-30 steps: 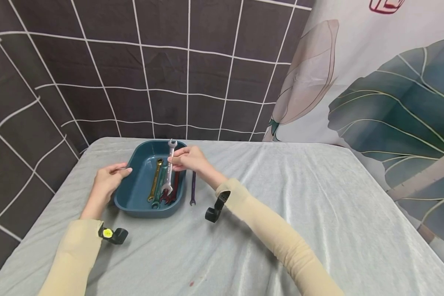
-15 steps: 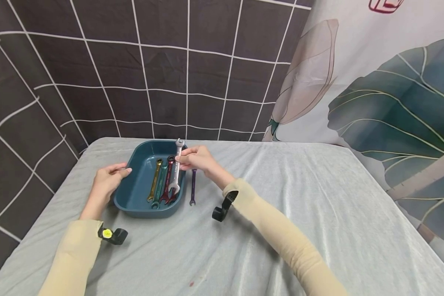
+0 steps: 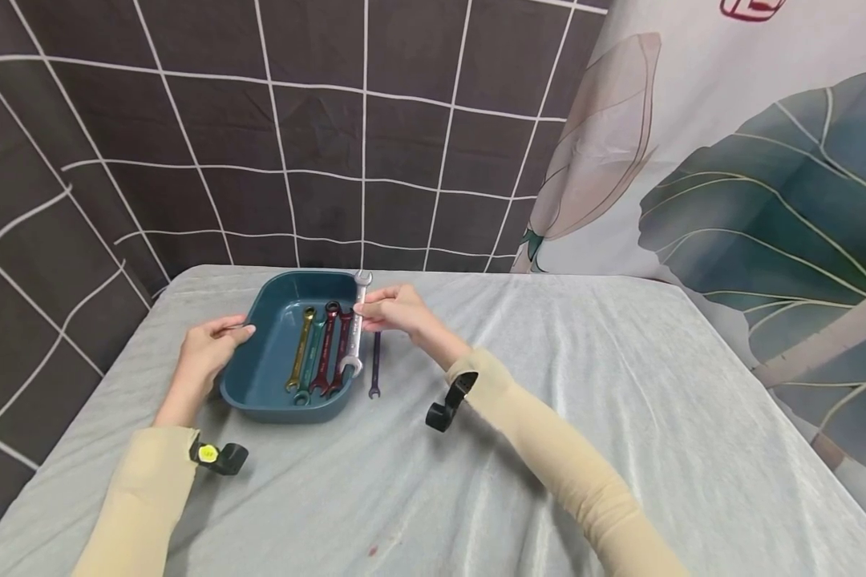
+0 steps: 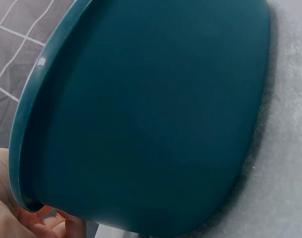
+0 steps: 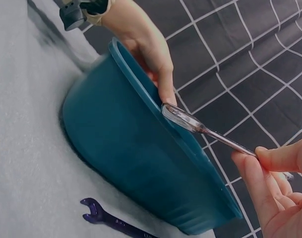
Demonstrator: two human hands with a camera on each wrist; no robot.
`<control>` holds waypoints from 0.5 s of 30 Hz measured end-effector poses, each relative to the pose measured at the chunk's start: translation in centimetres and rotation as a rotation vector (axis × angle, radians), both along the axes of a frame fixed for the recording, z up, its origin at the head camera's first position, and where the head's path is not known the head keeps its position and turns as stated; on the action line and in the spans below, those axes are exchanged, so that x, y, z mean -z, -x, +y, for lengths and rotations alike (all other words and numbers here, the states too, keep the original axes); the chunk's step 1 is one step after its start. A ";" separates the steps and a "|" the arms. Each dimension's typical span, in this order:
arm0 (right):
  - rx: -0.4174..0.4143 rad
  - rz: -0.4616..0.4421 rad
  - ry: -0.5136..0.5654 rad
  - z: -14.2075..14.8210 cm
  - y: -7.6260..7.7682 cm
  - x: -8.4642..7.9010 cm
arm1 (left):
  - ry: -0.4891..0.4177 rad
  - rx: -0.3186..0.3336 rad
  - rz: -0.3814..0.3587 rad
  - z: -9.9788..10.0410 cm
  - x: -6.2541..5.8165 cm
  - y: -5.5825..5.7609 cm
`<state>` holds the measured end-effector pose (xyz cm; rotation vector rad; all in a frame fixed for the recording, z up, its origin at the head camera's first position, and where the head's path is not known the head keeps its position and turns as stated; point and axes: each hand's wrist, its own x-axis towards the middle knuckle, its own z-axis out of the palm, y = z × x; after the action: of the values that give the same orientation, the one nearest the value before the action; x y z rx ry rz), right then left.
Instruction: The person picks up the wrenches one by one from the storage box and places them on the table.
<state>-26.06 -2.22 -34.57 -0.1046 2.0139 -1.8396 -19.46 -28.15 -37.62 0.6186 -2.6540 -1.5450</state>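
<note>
A silver wrench [image 3: 357,332] is pinched between the thumb and fingers of my right hand [image 3: 402,311]. In the head view it lies across the right rim of a blue plastic basin [image 3: 261,405]; the right wrist view shows it raised at rim height. My left hand [image 3: 205,353] grips the basin's left rim, its thumb over the edge. Inside the basin lie a gold wrench [image 3: 300,349], a green wrench [image 3: 311,357], a red wrench [image 3: 326,349] and a dark red wrench [image 3: 342,344], side by side. Outside, right of the basin, a purple wrench [image 3: 375,370] rests on the cloth.
A pale grey cloth [image 3: 512,344] covers the table. Behind it hangs a dark curtain [image 3: 404,144] with white grid lines, and a leaf-patterned curtain [image 3: 700,160] hangs at the right.
My right hand has moved right with the silver wrench, from above the wrenches inside the basin to its right rim. The left hand and basin have stayed in place.
</note>
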 end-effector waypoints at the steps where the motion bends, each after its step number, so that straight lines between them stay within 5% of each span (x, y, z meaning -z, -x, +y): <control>1: -0.001 -0.003 -0.002 0.1 0.0 0.0 | -0.002 -0.001 0.001 0.0 0.0 0.0; 15: 0.010 -0.014 -0.006 1.7 0.3 0.8 | -0.008 0.003 0.001 0.0 0.0 -0.1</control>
<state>-26.35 -0.47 -35.34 -0.0794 2.0137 -1.8354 -19.35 -28.12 -37.58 0.6151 -2.6507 -1.5565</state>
